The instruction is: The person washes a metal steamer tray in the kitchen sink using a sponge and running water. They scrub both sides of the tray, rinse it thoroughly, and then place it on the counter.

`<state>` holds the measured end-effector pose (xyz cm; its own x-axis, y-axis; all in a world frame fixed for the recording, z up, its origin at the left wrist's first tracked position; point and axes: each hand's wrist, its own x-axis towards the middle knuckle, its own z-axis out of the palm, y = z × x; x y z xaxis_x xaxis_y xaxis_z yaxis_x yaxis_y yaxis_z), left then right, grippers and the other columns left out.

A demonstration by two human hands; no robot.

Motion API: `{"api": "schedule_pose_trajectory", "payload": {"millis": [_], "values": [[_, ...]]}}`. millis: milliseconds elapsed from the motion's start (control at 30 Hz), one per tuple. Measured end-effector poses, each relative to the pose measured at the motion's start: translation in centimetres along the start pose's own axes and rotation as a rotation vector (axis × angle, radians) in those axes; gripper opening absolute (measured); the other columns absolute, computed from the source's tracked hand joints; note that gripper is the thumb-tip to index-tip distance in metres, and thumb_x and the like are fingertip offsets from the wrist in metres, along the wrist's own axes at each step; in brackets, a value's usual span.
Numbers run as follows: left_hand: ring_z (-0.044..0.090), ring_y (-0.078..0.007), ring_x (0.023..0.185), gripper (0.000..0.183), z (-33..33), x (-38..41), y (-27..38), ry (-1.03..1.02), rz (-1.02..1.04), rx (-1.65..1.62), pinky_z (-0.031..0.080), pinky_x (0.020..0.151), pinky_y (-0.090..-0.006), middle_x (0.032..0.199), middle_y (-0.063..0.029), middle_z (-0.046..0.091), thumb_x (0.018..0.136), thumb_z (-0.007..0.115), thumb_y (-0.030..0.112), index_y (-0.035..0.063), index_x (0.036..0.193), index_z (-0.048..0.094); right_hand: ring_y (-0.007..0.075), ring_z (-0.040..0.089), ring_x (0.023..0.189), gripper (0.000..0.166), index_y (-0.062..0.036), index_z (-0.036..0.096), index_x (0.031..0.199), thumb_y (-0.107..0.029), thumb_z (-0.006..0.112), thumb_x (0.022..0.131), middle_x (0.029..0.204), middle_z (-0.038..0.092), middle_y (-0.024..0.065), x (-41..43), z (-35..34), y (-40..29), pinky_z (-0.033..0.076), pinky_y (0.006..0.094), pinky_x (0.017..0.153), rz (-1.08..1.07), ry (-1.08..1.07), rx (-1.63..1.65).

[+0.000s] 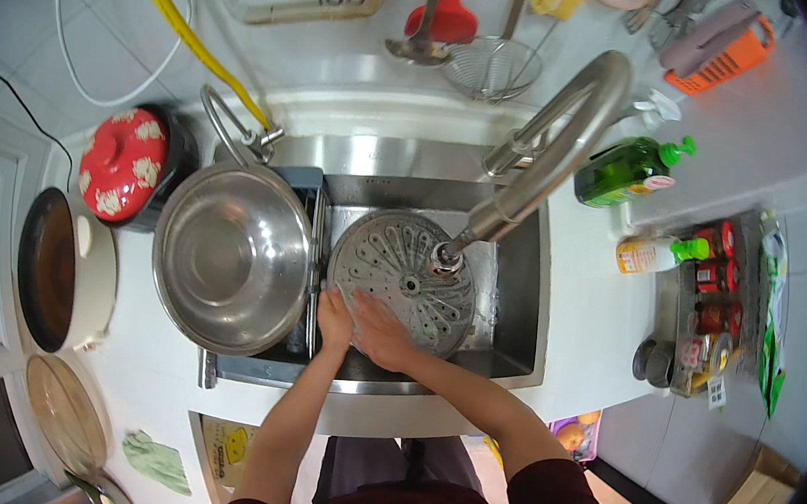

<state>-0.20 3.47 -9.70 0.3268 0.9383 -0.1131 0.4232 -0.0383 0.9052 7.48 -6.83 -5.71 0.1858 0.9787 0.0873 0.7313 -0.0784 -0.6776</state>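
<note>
A round, perforated metal steamer plate sits in the stainless steel sink, below the faucet. My left hand is at the plate's near left rim, fingers curled at the edge. My right hand lies against the plate's near face with its fingers stretched toward my left hand. A pale, thin patch shows between the two hands; whether it is water or a cloth is unclear. Just left of my hands, a wide stainless steel bowl rests over the sink's left part, partly on a dark rack.
A green dish soap bottle, a white bottle and a rack of jars stand at right. At left are a red-lidded pot, a pan, a glass lid and a green cloth. Utensils hang behind, including a strainer.
</note>
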Motion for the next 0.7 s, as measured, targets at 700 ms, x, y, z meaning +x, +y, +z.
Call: {"api": "schedule_pose_trajectory", "payload": {"millis": [700], "values": [[0.053, -0.0327, 0.093, 0.033, -2.4, -2.6, 9.6, 0.081, -0.034, -0.127, 0.039, 0.085, -0.0358, 0.101, -0.0221, 0.056, 0.086, 0.052, 0.019, -0.0076, 0.104, 0.048, 0.0326, 0.059, 0.088, 0.031, -0.0017, 0.062, 0.096, -0.028, 0.053, 0.082, 0.092, 0.063, 0.0165, -4.5, -18.7, 10.0, 0.046, 0.0352, 0.076, 0.548, 0.292, 0.227]]}}
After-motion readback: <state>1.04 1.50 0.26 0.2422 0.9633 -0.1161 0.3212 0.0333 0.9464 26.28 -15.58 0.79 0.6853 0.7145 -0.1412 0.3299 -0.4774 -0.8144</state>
